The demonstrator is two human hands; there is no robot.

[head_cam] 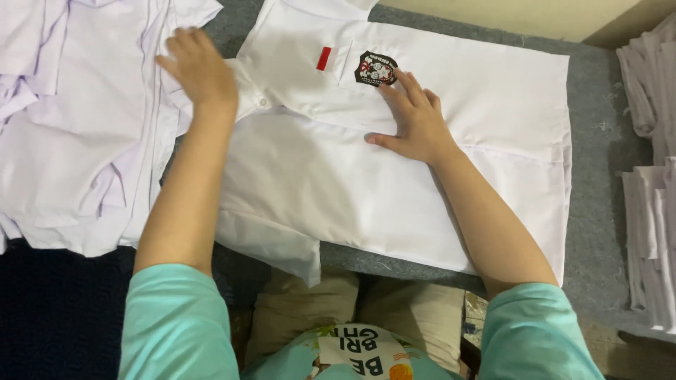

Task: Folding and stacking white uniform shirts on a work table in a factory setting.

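At left, the left hand (pixel 201 70) hovers with fingers spread over a pile of white shirts (pixel 77 127). The white shirt (pixel 394 183), flat on the grey tabletop (pixel 598 141), looks light, soft and slippery. The right hand (pixel 415 119) presses it, fingers spread, holding nothing; hems or shoulder seams seem best to pinch.

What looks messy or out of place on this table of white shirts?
The shirt under the right hand lies mostly flat, but one sleeve droops off the table edge. The pile of shirts by the left hand is rumpled. Nothing looks torn or stained.
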